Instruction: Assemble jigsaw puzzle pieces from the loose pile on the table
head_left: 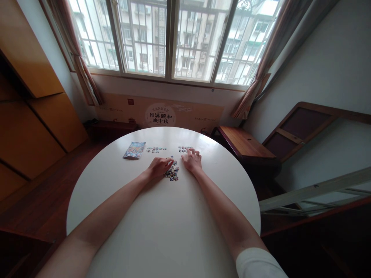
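Observation:
A heap of small jigsaw pieces (171, 173) lies on the round white table (139, 216). My left hand (159, 166) rests at the heap's left edge, fingers curled and pinched at the pieces; what it holds is too small to name. My right hand (191, 160) lies palm down just right of the heap, fingers stretched toward a short row of joined pieces (184, 148). Another row of pieces (155, 149) lies further left. A printed puzzle bag (134, 150) lies flat beyond my left hand.
A dark wooden side table (243, 143) stands right of the round table. A framed panel (304, 127) leans on the right wall. Wooden cabinets (31, 116) fill the left. A printed cardboard box (159, 114) sits under the window.

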Action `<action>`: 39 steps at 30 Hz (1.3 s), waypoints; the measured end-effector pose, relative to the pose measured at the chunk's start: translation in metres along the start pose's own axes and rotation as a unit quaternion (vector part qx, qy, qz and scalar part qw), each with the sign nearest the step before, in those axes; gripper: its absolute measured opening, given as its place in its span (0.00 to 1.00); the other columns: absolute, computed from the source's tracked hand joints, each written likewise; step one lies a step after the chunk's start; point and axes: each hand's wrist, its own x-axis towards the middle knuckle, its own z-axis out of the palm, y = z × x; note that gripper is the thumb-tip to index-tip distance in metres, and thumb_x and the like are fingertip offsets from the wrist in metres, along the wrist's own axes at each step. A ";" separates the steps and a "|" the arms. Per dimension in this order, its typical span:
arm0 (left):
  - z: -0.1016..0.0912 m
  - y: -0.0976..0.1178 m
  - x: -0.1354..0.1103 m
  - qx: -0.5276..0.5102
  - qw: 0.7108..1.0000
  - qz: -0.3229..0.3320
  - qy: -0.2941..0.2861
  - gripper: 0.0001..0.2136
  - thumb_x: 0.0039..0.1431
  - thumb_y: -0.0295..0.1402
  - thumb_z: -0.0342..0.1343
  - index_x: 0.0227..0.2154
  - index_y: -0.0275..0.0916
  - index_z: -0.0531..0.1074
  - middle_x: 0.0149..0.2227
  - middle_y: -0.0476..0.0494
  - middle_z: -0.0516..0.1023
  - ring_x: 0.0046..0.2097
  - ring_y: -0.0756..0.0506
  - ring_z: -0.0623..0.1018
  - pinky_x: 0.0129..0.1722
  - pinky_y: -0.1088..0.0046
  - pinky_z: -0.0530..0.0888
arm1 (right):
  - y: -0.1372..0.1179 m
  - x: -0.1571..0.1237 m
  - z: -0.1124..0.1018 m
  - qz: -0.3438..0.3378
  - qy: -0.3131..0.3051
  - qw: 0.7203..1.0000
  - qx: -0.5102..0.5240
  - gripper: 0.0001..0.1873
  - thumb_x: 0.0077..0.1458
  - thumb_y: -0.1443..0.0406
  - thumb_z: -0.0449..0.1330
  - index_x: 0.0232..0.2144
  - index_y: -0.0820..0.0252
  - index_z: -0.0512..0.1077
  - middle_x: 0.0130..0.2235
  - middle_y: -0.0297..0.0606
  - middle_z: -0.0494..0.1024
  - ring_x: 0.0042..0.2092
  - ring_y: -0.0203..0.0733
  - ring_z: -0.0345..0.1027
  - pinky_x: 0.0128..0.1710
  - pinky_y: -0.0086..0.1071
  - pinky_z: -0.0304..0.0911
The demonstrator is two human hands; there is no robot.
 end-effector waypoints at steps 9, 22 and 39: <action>-0.009 0.007 0.003 0.031 0.993 -0.116 0.014 0.13 0.54 0.31 0.49 0.39 0.41 0.75 0.23 0.48 0.76 0.27 0.50 0.74 0.29 0.78 0.63 | 0.001 -0.003 0.004 -0.011 0.021 0.963 0.269 0.13 0.54 0.63 0.52 0.38 0.63 0.72 0.40 0.43 0.71 0.34 0.38 0.66 0.37 0.33 0.64; -0.006 0.003 0.002 0.049 0.992 -0.116 0.005 0.11 0.55 0.34 0.48 0.36 0.42 0.76 0.25 0.46 0.78 0.29 0.48 0.75 0.29 0.76 0.62 | -0.023 -0.023 0.006 -0.032 -0.024 0.979 0.200 0.14 0.49 0.57 0.60 0.37 0.58 0.74 0.34 0.37 0.72 0.32 0.35 0.67 0.36 0.30 0.59; -0.006 0.001 0.003 0.039 0.997 -0.071 -0.012 0.13 0.56 0.32 0.47 0.40 0.41 0.75 0.28 0.46 0.78 0.30 0.48 0.76 0.30 0.77 0.64 | -0.020 -0.024 0.005 -0.034 0.010 0.964 0.262 0.08 0.50 0.62 0.57 0.29 0.60 0.74 0.33 0.37 0.74 0.30 0.34 0.67 0.32 0.28 0.61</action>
